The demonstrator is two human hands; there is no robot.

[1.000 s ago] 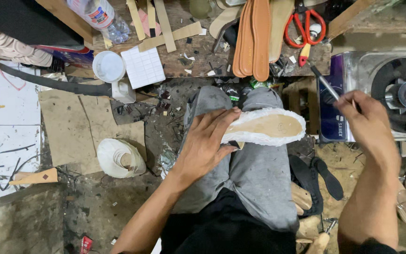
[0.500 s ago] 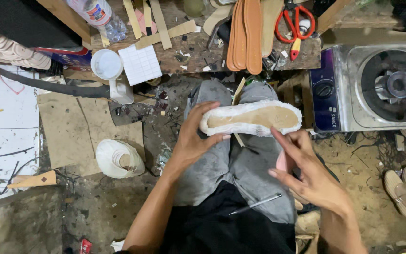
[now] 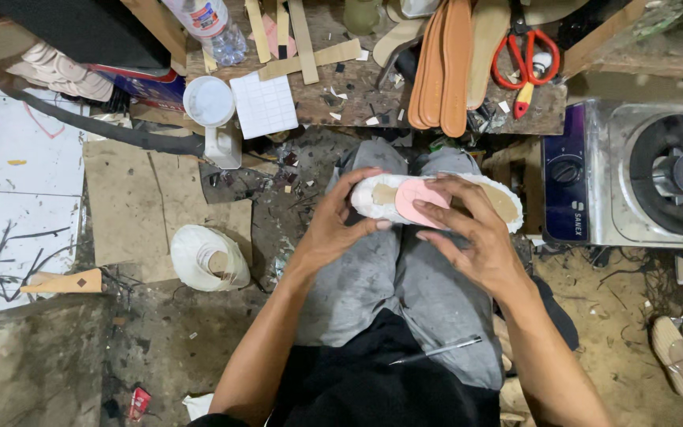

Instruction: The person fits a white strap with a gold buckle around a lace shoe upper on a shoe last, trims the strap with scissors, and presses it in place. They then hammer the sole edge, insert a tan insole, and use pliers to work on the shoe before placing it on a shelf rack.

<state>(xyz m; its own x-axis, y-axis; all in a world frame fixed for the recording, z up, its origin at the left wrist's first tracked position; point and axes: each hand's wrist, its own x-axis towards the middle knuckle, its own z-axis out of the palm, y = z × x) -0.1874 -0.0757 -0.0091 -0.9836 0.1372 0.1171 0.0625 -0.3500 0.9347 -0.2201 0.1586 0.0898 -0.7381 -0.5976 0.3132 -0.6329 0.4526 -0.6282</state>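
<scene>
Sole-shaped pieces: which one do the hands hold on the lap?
The white-edged sole under the pink piece, gripped by left hand and right hand; the orange soles lie untouched on the bench.

Dirt floor (image 3: 626, 340) littered with scraps; cardboard sheets (image 3: 128, 205) at left; cluttered wooden bench (image 3: 357, 103) along top; gas stove (image 3: 642, 174) right.
</scene>
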